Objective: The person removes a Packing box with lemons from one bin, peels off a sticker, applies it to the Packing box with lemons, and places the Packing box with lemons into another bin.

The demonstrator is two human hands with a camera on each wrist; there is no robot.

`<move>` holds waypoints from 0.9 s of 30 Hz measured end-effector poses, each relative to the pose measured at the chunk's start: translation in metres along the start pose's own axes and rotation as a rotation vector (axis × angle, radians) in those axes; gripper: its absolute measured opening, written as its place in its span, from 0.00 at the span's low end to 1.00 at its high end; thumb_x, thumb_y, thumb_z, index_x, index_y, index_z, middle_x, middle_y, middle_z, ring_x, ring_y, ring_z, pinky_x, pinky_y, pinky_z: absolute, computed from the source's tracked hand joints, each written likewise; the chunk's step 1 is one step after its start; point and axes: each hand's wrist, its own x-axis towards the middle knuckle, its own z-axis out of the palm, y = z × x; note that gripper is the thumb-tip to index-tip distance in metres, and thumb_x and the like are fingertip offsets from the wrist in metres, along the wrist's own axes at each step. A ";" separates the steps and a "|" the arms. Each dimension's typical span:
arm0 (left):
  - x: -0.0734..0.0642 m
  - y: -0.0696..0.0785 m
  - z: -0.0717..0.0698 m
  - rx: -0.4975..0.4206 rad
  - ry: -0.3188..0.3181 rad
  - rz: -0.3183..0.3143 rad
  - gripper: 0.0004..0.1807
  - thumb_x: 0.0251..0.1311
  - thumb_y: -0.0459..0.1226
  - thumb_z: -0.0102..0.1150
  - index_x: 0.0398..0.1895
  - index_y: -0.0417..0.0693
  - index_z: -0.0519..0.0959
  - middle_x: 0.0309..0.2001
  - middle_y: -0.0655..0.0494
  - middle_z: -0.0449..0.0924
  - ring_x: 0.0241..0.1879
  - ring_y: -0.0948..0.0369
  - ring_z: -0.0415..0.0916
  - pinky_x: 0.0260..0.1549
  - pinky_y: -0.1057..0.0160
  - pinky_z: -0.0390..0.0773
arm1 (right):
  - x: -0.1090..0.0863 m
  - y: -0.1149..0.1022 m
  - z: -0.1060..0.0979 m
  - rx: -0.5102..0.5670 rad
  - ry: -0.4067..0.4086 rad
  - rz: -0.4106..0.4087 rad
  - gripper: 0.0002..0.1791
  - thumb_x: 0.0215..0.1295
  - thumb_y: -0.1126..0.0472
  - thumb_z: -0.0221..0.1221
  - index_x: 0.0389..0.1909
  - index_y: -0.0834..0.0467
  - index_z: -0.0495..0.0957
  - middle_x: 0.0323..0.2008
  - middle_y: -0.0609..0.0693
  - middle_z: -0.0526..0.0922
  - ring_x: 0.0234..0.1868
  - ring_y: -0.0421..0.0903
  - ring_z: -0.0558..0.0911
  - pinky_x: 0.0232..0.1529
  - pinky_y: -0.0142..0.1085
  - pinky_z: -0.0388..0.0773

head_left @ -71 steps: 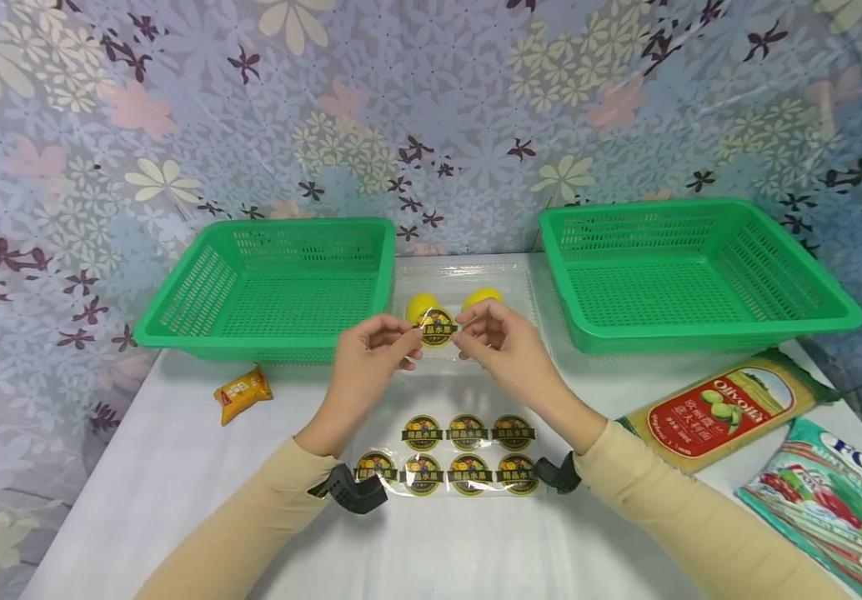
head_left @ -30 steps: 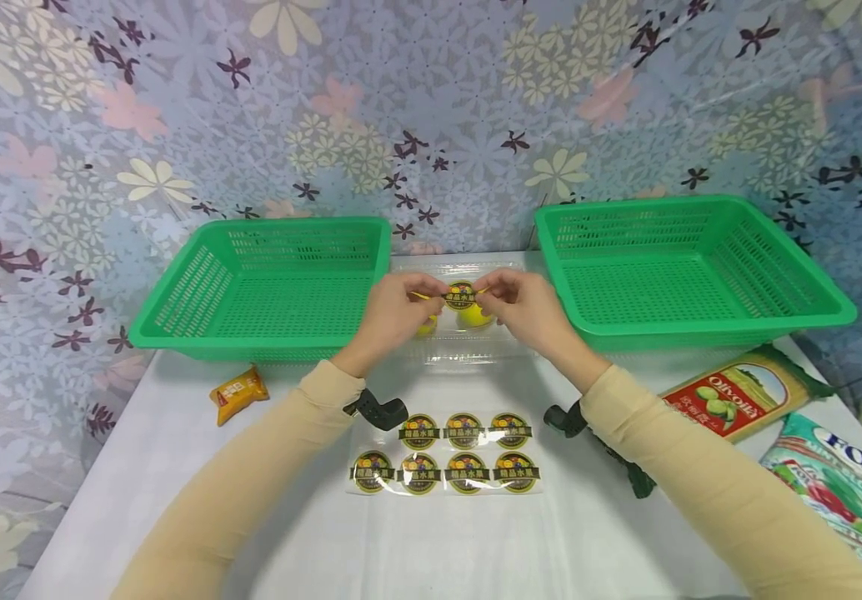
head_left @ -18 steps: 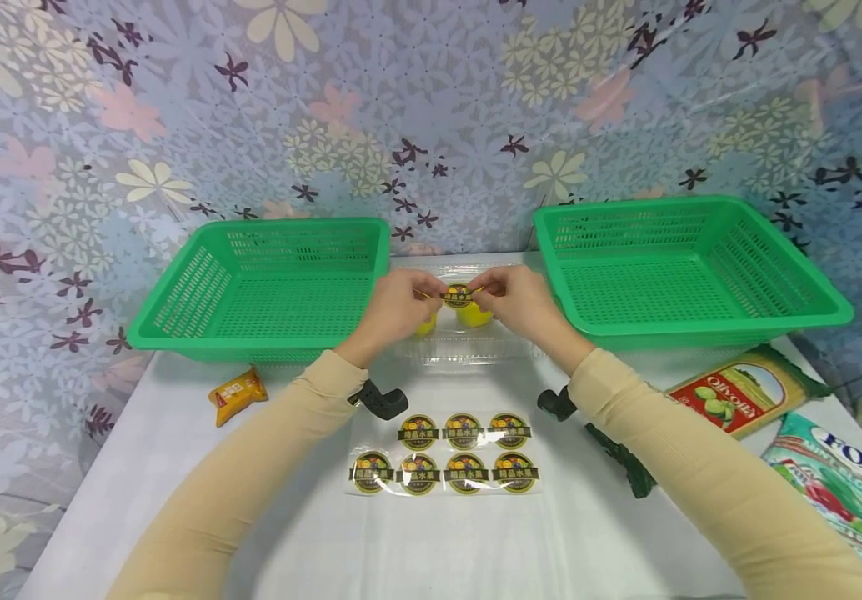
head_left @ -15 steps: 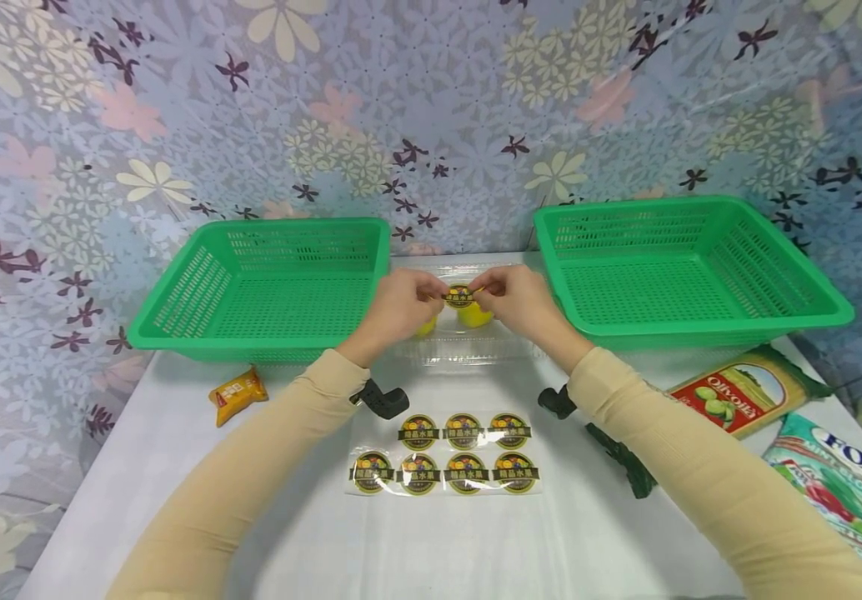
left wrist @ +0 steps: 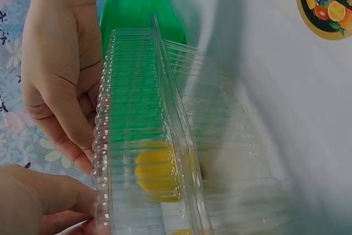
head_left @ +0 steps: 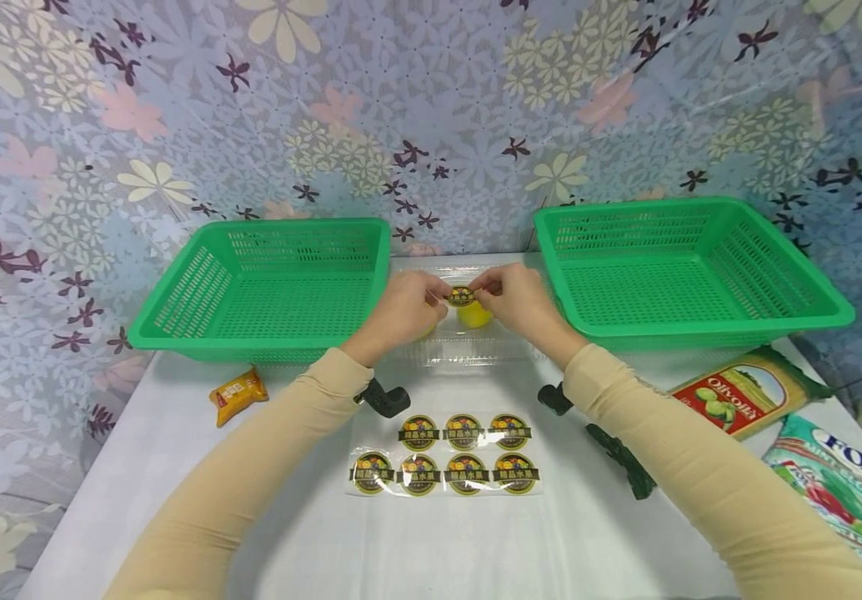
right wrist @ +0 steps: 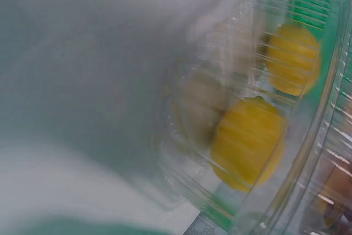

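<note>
In the head view my left hand [head_left: 410, 307] and right hand [head_left: 519, 300] meet over a clear plastic clamshell box [head_left: 461, 354] at the back centre. Between their fingertips is a round black-and-gold fruit sticker [head_left: 462, 296], held by its two side edges close over the lid. Two lemons show through the plastic in the right wrist view, a nearer lemon [right wrist: 248, 142] and a farther lemon [right wrist: 293, 59]. In the left wrist view my left hand [left wrist: 63, 75] reaches along the ribbed lid [left wrist: 132, 92], and my right hand [left wrist: 44, 199] comes in from below. The sticker is hidden there.
Green baskets flank the box, a left basket [head_left: 303, 343] and a right basket [head_left: 709, 332]. A sheet of several stickers [head_left: 442, 452] lies in front. An orange snack packet [head_left: 239, 396] is at left; a pasta bag [head_left: 734, 396] and a Fox's candy bag [head_left: 836, 492] are at right.
Both hands have moved back and slightly right with the sticker, from in front of the lemons to over the lid. Lately the left fingers have shifted a little right.
</note>
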 end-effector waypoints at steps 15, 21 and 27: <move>0.002 0.001 -0.002 0.158 -0.081 0.050 0.18 0.71 0.34 0.64 0.61 0.40 0.86 0.55 0.43 0.83 0.52 0.50 0.80 0.55 0.54 0.83 | -0.005 -0.003 0.001 -0.118 -0.041 -0.051 0.12 0.77 0.66 0.62 0.53 0.66 0.88 0.47 0.62 0.91 0.48 0.55 0.87 0.50 0.46 0.88; -0.002 0.002 0.000 0.173 -0.084 0.077 0.20 0.72 0.34 0.63 0.64 0.37 0.84 0.62 0.41 0.80 0.57 0.48 0.80 0.58 0.53 0.85 | -0.013 -0.003 0.001 -0.208 -0.037 -0.162 0.11 0.74 0.66 0.65 0.52 0.66 0.89 0.46 0.63 0.86 0.47 0.57 0.86 0.49 0.46 0.88; -0.006 0.003 0.001 0.318 -0.088 0.219 0.22 0.72 0.29 0.60 0.67 0.36 0.81 0.71 0.41 0.79 0.69 0.44 0.79 0.74 0.47 0.77 | -0.022 0.002 0.003 -0.357 0.019 -0.410 0.13 0.72 0.68 0.67 0.54 0.67 0.89 0.58 0.66 0.86 0.56 0.64 0.87 0.56 0.55 0.88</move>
